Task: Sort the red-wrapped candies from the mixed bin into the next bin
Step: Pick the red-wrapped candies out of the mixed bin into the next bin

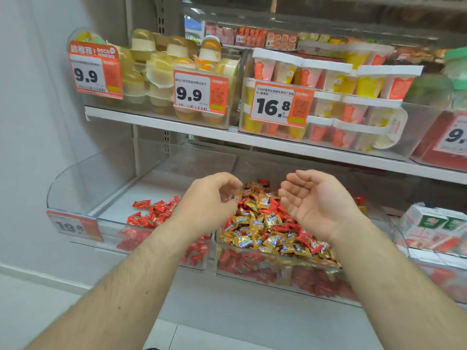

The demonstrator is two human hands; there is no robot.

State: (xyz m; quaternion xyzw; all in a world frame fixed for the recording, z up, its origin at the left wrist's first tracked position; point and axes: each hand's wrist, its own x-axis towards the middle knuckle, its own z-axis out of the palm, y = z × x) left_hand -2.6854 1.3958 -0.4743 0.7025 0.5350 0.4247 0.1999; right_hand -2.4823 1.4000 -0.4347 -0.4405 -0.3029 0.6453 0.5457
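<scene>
A clear mixed bin (252, 274) holds a heap of gold and red-wrapped candies (262, 223). To its left, a second clear bin (111, 222) holds only red-wrapped candies (151, 213). My left hand (209, 203) hovers over the divide between the two bins. Its fingers are curled down and its thumb is close to the fingertips at the heap's left edge. The fingertips are blurred, so I cannot tell whether they pinch a candy. My right hand (316, 203) is held palm up and cupped over the right side of the heap, with nothing in it.
A shelf (156, 122) above carries clear boxes of jelly cups (156, 72) and pudding cups (353, 107) with orange price tags. Boxed goods (434, 223) stand right of the mixed bin. A white wall is on the left and grey floor below.
</scene>
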